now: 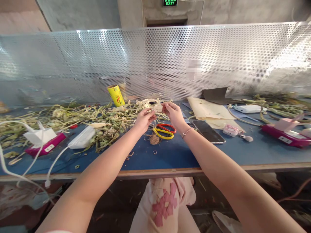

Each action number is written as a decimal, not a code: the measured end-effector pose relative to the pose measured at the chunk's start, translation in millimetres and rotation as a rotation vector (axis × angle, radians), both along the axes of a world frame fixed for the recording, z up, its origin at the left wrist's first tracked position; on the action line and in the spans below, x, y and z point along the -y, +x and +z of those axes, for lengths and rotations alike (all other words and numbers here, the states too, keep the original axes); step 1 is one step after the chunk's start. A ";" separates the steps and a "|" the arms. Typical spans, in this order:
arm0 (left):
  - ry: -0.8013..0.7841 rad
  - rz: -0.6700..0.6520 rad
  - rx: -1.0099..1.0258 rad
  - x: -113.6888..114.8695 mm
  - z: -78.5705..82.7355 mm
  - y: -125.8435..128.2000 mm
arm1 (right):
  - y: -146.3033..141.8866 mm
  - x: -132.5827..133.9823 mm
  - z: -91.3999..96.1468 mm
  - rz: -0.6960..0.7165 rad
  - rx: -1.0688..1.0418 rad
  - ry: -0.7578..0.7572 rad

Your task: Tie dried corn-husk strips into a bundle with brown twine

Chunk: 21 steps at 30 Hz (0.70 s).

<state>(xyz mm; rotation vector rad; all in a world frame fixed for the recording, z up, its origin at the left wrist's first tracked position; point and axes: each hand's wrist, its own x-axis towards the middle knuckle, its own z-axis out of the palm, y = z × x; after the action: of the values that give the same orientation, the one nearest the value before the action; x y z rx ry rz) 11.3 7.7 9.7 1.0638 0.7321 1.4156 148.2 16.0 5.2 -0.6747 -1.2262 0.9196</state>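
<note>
My left hand (143,118) and my right hand (173,115) are raised over the blue table (218,155), close together, fingers pinched. Between them they hold a small pale bundle of dried leaf strips (156,107). A thin twine strand hangs from it toward a little ball of twine (154,139) on the table. Just below my hands lie scissors with yellow and orange handles (165,131). A bracelet sits on my right wrist.
A heap of dried leaves and stalks (73,118) covers the left half. A yellow roll (116,95) leans on the perforated metal screen. A phone (209,131), paper sheets (209,110), pink devices (284,136), white chargers with cables (81,138) lie around.
</note>
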 end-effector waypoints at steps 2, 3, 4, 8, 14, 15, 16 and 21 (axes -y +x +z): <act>0.000 -0.001 -0.004 -0.1 -0.2 -0.3 | 0.6 0.9 0.4 -0.011 0.012 0.005; -0.001 0.002 -0.004 -0.2 -0.3 -0.4 | 0.6 1.4 0.7 -0.023 0.025 0.004; -0.002 0.007 -0.003 -0.2 -0.4 -0.5 | 0.4 1.9 0.9 -0.038 0.040 0.001; -0.009 0.024 -0.004 -0.7 -1.1 -0.3 | -2.0 2.9 0.7 -0.065 0.101 -0.045; -0.034 0.002 0.005 -1.5 -1.1 0.1 | -6.3 4.5 -1.3 -0.004 0.132 -0.114; -0.040 -0.002 0.008 -1.0 -0.6 0.2 | -6.7 5.1 -1.2 0.019 0.110 -0.125; -0.047 -0.002 0.013 -0.4 0.2 0.2 | -7.0 5.8 -0.8 0.047 0.086 -0.135; -0.077 0.015 0.047 3.3 5.2 0.0 | -6.1 8.5 2.3 0.128 -0.040 -0.177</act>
<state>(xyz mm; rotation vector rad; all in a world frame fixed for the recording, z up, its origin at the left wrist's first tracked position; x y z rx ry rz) 11.4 4.4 14.9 0.9643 0.7557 1.4095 142.1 7.5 7.5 -0.7202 -1.1721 1.1528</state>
